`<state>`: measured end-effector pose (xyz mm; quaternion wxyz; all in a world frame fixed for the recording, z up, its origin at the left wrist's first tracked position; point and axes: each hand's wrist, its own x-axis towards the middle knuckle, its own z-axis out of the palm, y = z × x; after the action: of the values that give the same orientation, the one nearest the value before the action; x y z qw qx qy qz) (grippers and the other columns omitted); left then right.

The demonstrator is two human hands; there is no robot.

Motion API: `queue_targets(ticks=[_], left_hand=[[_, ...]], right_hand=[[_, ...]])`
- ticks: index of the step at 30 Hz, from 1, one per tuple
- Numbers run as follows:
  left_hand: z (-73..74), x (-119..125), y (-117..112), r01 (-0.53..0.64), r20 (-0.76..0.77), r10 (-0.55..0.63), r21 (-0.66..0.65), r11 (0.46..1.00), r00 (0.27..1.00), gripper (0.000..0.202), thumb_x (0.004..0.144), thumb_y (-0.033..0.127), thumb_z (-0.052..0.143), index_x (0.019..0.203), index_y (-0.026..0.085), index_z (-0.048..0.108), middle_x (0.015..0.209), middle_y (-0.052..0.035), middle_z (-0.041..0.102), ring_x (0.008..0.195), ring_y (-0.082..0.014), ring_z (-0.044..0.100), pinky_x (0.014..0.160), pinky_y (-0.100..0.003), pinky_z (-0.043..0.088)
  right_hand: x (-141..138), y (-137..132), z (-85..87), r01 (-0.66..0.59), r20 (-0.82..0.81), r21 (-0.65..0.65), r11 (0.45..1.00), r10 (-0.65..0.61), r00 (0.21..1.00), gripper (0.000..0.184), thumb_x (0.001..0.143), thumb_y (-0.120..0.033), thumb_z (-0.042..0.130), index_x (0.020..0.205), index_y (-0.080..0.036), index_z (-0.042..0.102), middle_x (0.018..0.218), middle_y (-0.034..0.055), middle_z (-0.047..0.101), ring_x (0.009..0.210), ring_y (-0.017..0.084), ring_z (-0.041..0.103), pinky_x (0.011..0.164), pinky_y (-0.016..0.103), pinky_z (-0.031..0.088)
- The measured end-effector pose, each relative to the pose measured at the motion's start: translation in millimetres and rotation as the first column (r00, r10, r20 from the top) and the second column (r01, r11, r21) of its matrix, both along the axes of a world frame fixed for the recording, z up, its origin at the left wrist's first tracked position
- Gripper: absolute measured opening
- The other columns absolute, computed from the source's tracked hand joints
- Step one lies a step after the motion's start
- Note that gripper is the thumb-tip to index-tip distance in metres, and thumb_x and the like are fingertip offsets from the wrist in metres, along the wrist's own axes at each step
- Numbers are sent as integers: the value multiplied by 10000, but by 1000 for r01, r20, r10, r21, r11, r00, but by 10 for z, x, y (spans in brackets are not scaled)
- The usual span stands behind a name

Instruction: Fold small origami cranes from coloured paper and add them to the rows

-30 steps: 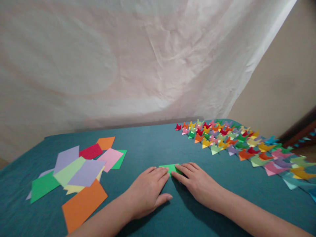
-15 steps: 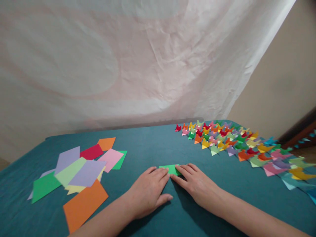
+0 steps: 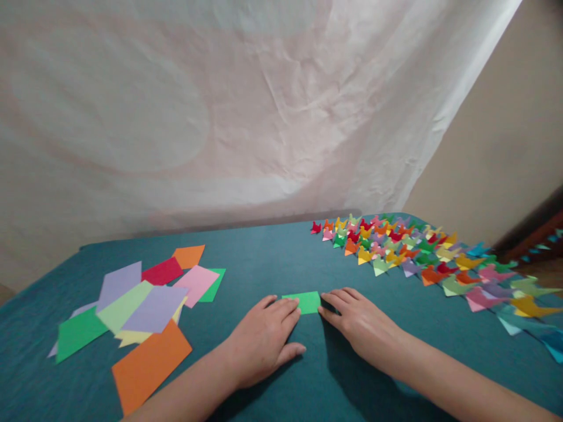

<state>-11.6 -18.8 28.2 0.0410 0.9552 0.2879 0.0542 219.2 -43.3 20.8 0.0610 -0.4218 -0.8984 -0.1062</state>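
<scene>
A small green paper rectangle (image 3: 308, 302), apparently folded, lies flat on the teal table cover. My left hand (image 3: 267, 341) rests palm down, its fingertips on the paper's left end and its thumb stretched out to the side. At the paper's right edge is my right hand (image 3: 352, 321), fingers extended and slightly bent, with the tips at or just beside the edge. Neither hand grasps anything. The left part of the paper is hidden under my left fingers.
Loose coloured paper sheets (image 3: 153, 310) overlap on the left, an orange sheet (image 3: 152, 366) nearest me. Rows of folded paper birds (image 3: 396, 246) stand on the right side of the teal table cover (image 3: 264, 258). A pale cloth (image 3: 264, 117) hangs behind.
My right hand has slid rightward along the green paper to its right edge, uncovering more of it. The left hand stays on the left end.
</scene>
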Motion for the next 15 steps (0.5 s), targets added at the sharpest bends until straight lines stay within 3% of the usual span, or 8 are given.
queue_targets(ticks=[15], left_hand=[[-22, 51, -9, 6, -21, -5, 34, 999, 1000, 524, 859, 516, 478, 1293, 226, 436, 1279, -103, 499, 1175, -272, 453, 984, -426, 334]], right_hand=[[-94, 26, -82, -73, -49, 3, 997, 73, 996, 222, 809, -84, 526, 981, -94, 666, 1022, 131, 651, 978, 238, 548, 825, 353, 440]])
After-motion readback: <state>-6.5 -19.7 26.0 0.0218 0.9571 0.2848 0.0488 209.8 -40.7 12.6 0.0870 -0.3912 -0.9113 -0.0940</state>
